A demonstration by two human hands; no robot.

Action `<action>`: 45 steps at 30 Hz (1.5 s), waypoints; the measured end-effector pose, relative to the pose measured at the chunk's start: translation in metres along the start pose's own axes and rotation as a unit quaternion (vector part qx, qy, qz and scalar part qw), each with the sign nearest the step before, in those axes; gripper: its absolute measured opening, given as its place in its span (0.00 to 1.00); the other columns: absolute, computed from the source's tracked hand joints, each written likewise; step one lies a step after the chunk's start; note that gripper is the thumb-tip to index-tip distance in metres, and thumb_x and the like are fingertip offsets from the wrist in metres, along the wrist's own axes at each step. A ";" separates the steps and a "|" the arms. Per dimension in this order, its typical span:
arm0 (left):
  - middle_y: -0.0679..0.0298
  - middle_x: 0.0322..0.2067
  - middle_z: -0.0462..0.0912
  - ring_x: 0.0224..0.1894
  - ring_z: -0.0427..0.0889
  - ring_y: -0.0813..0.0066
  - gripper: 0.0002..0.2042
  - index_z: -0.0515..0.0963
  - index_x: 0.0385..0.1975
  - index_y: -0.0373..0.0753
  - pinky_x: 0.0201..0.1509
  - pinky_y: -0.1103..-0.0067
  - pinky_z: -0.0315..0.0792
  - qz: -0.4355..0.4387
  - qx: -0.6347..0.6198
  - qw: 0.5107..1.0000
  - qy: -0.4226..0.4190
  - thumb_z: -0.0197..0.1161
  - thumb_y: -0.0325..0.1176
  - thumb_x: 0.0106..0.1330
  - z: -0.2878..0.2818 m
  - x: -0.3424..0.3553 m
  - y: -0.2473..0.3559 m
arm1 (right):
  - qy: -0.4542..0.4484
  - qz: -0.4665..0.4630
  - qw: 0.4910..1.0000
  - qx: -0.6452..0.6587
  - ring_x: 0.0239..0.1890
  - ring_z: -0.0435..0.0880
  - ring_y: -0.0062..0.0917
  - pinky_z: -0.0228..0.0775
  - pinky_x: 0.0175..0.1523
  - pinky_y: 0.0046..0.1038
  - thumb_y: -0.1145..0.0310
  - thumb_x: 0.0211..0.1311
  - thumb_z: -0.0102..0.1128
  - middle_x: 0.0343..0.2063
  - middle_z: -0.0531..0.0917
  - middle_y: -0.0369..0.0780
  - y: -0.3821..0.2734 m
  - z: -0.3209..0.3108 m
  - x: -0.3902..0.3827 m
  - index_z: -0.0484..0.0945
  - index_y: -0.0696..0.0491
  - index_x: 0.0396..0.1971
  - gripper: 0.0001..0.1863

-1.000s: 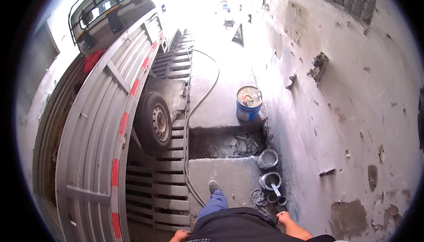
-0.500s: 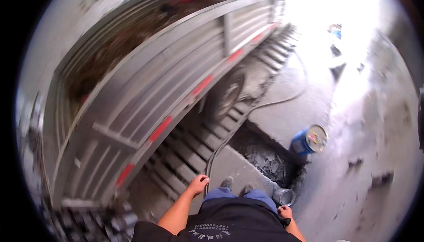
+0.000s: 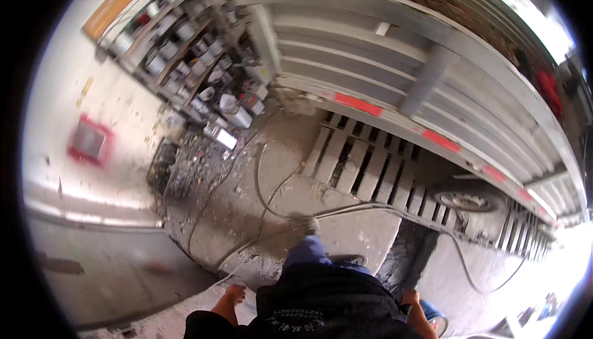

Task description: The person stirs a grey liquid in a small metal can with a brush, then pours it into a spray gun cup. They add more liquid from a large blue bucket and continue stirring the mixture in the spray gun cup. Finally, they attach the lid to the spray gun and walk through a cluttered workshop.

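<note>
My left hand (image 3: 233, 294) hangs low at my left side, over the pale floor edge, with loosely bent fingers and nothing visible in it. At my right side my right hand (image 3: 410, 297) hangs beside a blue drum (image 3: 437, 322), which is partly cut off and hidden by my arm. The fingers of that hand are too foreshortened to read. One of my shoes (image 3: 313, 228) is forward on the concrete, beside a dark hose (image 3: 364, 208) lying across the floor.
A grey truck bed (image 3: 346, 42) with red strips and a wheel (image 3: 466, 200) stands ahead, over a slatted floor grate (image 3: 355, 160). Right of my legs is a dark pit (image 3: 404, 255). Shelves of cans (image 3: 185, 61) line the left wall, near a white metal can (image 3: 220, 135).
My view has swung left. The shelves and wall have come in, and the truck and drum have shifted right. My left hand has moved lower, and one foot has stepped forward.
</note>
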State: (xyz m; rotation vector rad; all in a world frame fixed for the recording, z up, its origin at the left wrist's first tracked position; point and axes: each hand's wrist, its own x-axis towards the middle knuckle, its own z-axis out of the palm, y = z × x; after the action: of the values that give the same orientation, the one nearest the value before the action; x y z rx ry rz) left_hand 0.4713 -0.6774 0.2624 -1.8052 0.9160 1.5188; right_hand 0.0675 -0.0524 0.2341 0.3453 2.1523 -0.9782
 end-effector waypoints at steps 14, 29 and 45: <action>0.66 0.43 0.81 0.42 0.79 0.69 0.16 0.77 0.46 0.41 0.43 0.67 0.72 0.059 -0.011 0.979 -0.196 0.58 0.42 0.62 -0.037 -0.113 0.084 | -0.117 -0.080 0.984 -0.110 0.24 0.83 0.24 0.76 0.26 0.27 0.68 0.57 0.54 0.22 0.80 0.39 -0.354 0.191 0.083 0.76 0.57 0.34 0.09; 0.65 0.44 0.80 0.43 0.78 0.67 0.15 0.75 0.47 0.42 0.40 0.69 0.73 0.144 -0.018 0.957 -0.251 0.52 0.40 0.65 -0.036 -0.054 0.110 | -0.203 -0.582 0.538 -0.574 0.20 0.80 0.29 0.73 0.26 0.30 0.64 0.52 0.60 0.19 0.80 0.39 -0.347 0.227 0.316 0.78 0.55 0.25 0.09; 0.60 0.43 0.80 0.43 0.78 0.61 0.15 0.74 0.46 0.37 0.44 0.67 0.72 0.116 0.012 0.982 -0.151 0.48 0.38 0.67 -0.083 -0.091 0.208 | -0.329 -0.157 0.893 -0.266 0.20 0.76 0.24 0.67 0.24 0.27 0.68 0.59 0.53 0.22 0.78 0.39 -0.768 0.521 0.246 0.75 0.57 0.33 0.09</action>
State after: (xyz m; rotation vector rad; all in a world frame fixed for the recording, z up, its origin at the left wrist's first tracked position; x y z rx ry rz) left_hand 0.3399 -0.8533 0.3633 -1.4356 1.0132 1.8549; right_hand -0.2237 -0.9671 0.2417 -0.5482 1.7524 -0.5119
